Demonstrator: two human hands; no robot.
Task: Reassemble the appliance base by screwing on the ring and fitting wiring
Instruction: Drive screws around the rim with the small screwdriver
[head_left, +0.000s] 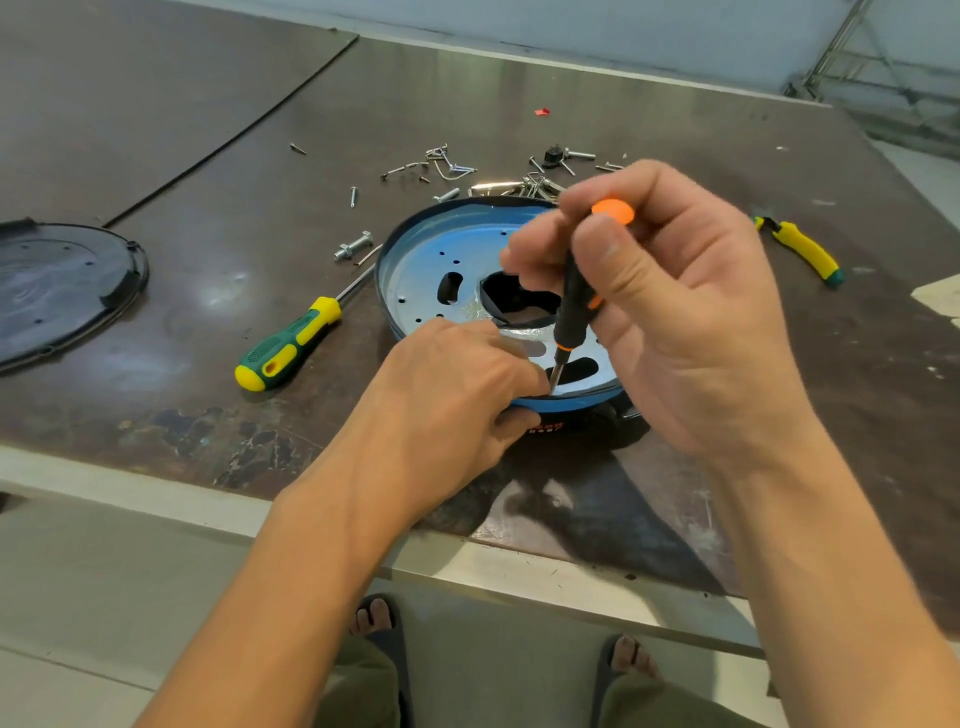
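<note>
right hand (675, 312) pinching black-orange screwdriver (574, 301) upright | left hand (452, 384) clamping blue metal ring (436, 260) at its rim | looks thin, stiff, slippery: hold the rim

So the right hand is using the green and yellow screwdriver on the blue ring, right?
Not quite. The head view shows the right hand using the black and orange screwdriver on the blue ring. The green and yellow screwdriver lies unused on the table.
</note>
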